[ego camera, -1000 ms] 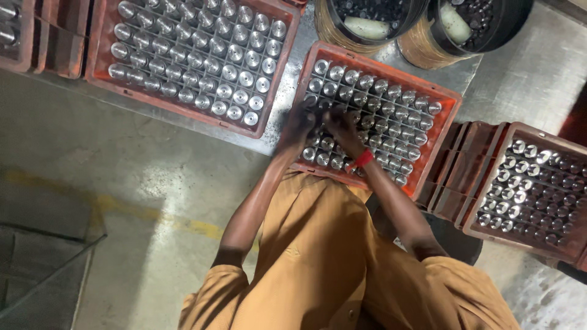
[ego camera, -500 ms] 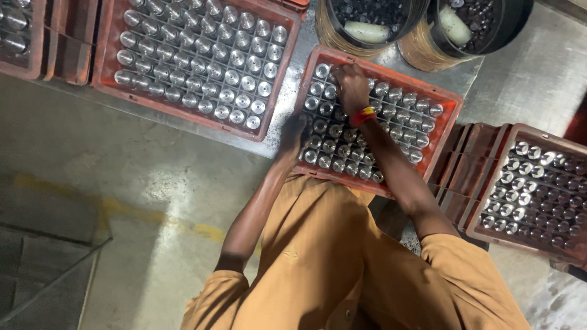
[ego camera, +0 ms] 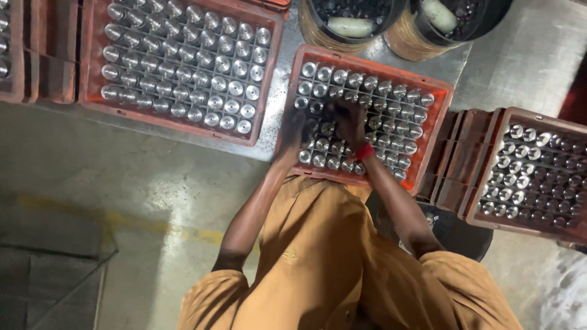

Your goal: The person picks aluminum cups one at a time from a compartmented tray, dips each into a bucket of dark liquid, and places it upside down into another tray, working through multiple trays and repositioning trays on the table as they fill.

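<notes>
Overhead, both arms reach forward into the middle red crate [ego camera: 435,96] of metal cylinders [ego camera: 391,104]. Left hand [ego camera: 292,129] rests at its left edge, right hand [ego camera: 350,120], palm down, over the cylinders; finger grip cannot be told.
</notes>
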Demonstrator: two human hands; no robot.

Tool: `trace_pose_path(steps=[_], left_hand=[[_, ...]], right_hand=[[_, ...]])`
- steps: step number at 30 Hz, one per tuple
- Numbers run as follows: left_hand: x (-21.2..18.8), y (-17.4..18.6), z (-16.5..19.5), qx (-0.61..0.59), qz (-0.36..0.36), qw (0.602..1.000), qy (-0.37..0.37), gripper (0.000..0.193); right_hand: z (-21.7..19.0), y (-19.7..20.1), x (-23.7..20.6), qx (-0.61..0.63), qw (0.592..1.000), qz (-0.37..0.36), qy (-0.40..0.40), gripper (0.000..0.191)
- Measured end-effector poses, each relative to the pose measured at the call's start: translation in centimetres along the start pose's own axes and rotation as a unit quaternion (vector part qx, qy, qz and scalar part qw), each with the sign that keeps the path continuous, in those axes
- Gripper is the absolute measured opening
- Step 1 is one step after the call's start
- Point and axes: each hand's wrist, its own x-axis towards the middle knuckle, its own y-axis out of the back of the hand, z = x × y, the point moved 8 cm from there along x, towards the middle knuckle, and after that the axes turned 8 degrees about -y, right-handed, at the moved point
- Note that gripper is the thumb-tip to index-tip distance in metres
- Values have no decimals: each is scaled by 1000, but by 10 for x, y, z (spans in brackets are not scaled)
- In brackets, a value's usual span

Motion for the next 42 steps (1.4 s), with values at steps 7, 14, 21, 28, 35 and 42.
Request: trace_pose_path(steps=[7, 14, 21, 28, 35, 42], left_hand=[[1, 24, -20, -24, 2, 999, 26, 13], [4, 30, -25, -23, 26, 999, 12, 12], [1, 26, -14, 54, 23, 998, 2, 21], [2, 42, -9, 15, 53, 998, -33, 15], [-10, 48, 0, -14, 86, 995, -46, 17], [-10, 37, 11, 0, 58, 997, -50, 18]], right_hand=[[-52, 32, 46, -216, 936, 123, 249, 19], [-63, 18, 59, -287, 932, 77, 207, 26], [-113, 72, 42, -218, 918, 189, 272, 19], [-133, 67, 208, -260, 946, 29, 190, 44], [-138, 30, 228, -468, 848, 33, 245, 64], [-124, 48, 238, -295, 948, -45, 110, 18]])
